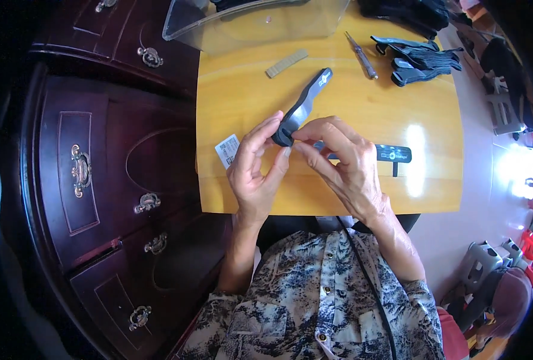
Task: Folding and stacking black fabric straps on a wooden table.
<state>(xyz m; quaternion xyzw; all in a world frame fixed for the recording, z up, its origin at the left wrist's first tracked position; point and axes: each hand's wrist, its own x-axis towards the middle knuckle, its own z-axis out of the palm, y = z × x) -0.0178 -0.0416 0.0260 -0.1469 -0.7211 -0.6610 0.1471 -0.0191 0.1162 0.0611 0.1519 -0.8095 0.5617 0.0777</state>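
Note:
A black strap (303,107) with a rounded far tip and a shiny grey middle is held up over the table, slanting away to the right. My left hand (256,157) grips its folded near end between thumb and fingers. At that same end, my right hand (344,162) has thumb and forefinger pinched together against the strap's edge; whether a small part sits between them is hidden. Under and beyond my right hand lies another dark strap (393,153) with pale print and a short black tab. A white printed label (227,150) lies left of my left hand.
On the yellow wooden table (236,96) are a tan ribbed strip (287,63), a slim pointed tool (361,55) and a bundle of black straps (419,63). A clear plastic bin (260,29) stands at the back. Dark drawers (107,174) flank the table's left side.

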